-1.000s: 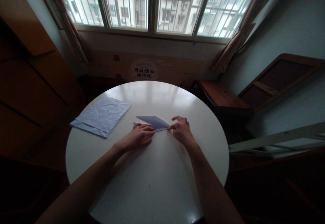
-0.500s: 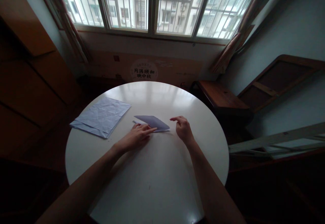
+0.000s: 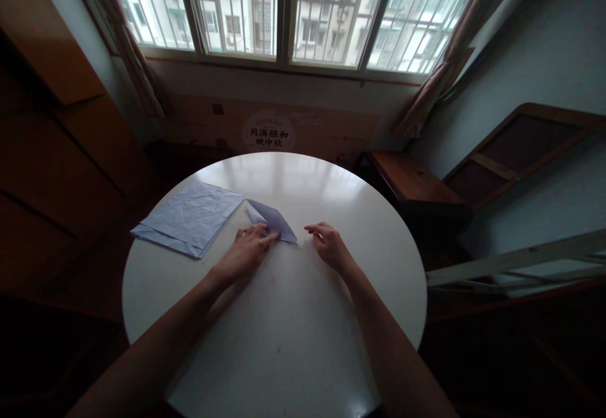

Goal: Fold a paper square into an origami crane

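A small folded sheet of bluish paper (image 3: 281, 223) lies on the white table, its upper flap standing slightly raised at the left. My left hand (image 3: 250, 245) is at its near left edge, thumb and fingers closed on the paper and covering part of that side. To the right of the paper, a short gap away, my right hand (image 3: 327, 245) hovers with nothing in it. Its index finger points left toward the paper's right corner, the thumb apart from it and the other fingers curled.
Creased, larger sheets of paper (image 3: 192, 216) lie stacked at the table's left. The round white table (image 3: 293, 342) fills the middle. Beyond it stand a cardboard panel (image 3: 322, 131) under a barred window and a wooden bench (image 3: 411, 178) at the right.
The folded paper has turned clockwise and shifted left, closer to the creased stack. My left hand has moved slightly left with it. My right hand has also come a little left.
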### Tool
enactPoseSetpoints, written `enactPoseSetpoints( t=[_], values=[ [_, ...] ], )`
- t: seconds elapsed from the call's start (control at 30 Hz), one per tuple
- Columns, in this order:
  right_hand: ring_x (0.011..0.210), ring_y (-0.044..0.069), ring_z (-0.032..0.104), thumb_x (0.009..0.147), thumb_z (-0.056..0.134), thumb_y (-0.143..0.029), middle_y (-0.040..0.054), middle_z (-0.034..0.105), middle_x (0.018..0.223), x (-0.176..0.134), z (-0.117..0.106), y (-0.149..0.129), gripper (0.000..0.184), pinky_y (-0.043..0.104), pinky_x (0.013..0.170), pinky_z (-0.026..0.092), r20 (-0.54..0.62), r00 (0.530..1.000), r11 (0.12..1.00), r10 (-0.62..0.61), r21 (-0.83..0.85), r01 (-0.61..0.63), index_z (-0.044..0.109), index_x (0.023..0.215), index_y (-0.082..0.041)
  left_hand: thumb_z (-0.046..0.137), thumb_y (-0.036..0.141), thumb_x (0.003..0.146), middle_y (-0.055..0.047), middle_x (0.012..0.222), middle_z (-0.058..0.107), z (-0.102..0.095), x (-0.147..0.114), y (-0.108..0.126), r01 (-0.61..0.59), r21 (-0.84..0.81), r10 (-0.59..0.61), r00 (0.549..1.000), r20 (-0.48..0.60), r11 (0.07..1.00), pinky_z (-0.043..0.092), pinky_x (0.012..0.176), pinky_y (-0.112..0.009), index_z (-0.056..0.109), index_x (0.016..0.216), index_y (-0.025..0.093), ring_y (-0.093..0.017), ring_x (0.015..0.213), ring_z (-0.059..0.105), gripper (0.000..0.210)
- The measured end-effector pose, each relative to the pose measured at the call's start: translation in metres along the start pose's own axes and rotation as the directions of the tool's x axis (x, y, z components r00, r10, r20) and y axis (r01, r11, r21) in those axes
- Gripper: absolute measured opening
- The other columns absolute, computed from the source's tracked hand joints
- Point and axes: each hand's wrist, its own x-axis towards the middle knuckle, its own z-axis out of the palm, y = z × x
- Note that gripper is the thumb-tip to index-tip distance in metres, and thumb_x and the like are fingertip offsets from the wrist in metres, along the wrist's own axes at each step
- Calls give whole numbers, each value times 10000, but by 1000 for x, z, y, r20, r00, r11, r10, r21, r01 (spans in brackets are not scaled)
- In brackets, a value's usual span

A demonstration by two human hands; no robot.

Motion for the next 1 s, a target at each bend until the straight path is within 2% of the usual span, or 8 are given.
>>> enactPoseSetpoints(
  t=[0.1,0.33,0.43,0.53,0.7,0.87,1.0],
  values=[
    [873,181,601,795,435,-53,90,642,907,0,1,-1,368,315,813,485,16,1000,1000,-4,5,4,683,1048,-151,420,250,938,-132,1356,484,1,2,0,-34,-51,36,999,38,998,321,1016,-478,524,1310,283,-286,1277,416,388],
    [890,185,595,789,429,-43,98,637,959,-1,3,-1,425,331,834,484,17,1000,1000,-10,11,10,650,1134,-153,461,242,924,-108,1373,488,-8,3,12,-223,-247,244,968,57,943,341,1069,-412,595,1238,248,-238,1298,413,342],
    [917,190,594,801,441,-56,103,634,983,-1,4,0,403,335,850,480,8,1000,1000,-28,7,28,652,1130,-155,473,176,906,-77,1382,502,-13,4,18,-257,-323,308,944,117,911,281,1106,-446,634,1165,260,-212,1273,456,317],
    [899,191,601,832,489,-121,100,628,973,-2,4,-1,327,336,836,488,18,1000,1000,-22,19,22,665,1103,-166,461,77,867,-51,1387,507,-16,4,21,-226,-363,298,942,155,904,195,1132,-494,647,1097,252,-202,1292,446,344],
    [850,178,606,845,569,-208,84,617,935,-3,3,-4,222,319,804,488,40,999,999,-22,32,21,688,1029,-178,409,28,838,-20,1357,541,-14,4,20,-186,-361,253,956,148,914,193,1119,-499,657,981,243,-190,1318,417,358],
    [819,170,591,829,608,-213,55,623,851,-3,3,-5,128,304,783,462,74,997,1000,-20,-19,22,699,915,-187,411,38,836,-20,1265,619,-13,4,18,-206,-342,264,955,132,917,267,1085,-450,670,823,217,-195,1291,454,315],
    [871,193,566,794,654,-218,50,633,833,-3,5,-5,82,328,824,425,96,995,992,-14,-127,26,703,858,-200,387,37,858,-37,1169,669,-15,6,20,-270,-360,307,951,46,893,356,1034,-375,682,823,205,-185,1221,521,341]
  ],
)
